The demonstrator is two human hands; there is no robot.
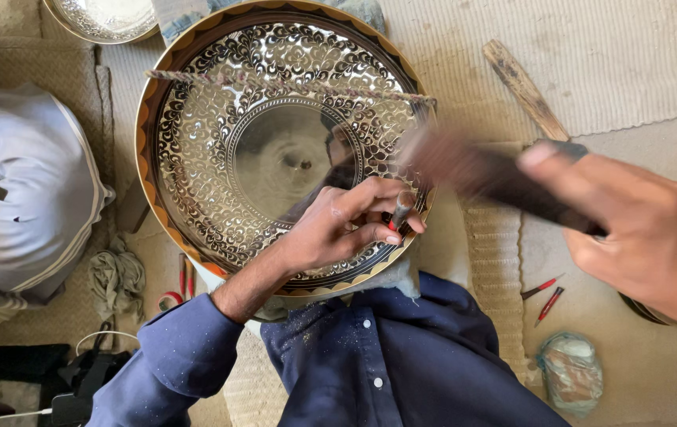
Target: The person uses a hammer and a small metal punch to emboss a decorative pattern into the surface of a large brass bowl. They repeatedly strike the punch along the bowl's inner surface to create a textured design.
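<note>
My left hand (338,225) rests on the tray (196,119), low right part near the rim, fingers pinched round a small chisel (400,212) w/ its tip on the metal. My right hand (639,229) is up at the right, clear of the tray, fist closed on a dark hammer (480,170) – blurred, head hanging just above the chisel.

Room: the tray's near rim sits against my shirt, on a cloth pad over my lap, so it's tight on that side. Right of the rim there's open mat, only a wood stick (524,87) lying further out and two red tools (544,294) on the floor by a wrapped bundle (569,372). Left side is crowded – another person's white-clothed leg (30,190) close to the rim, a rag (117,277) just below it. A 2nd metal dish (105,16) near the top rim.

Tray: big, round, shiny, plain mirror centre, dense scroll & flower bands round it, orange-brown scalloped border. A twisted cord (291,85) runs across its upper part.
</note>
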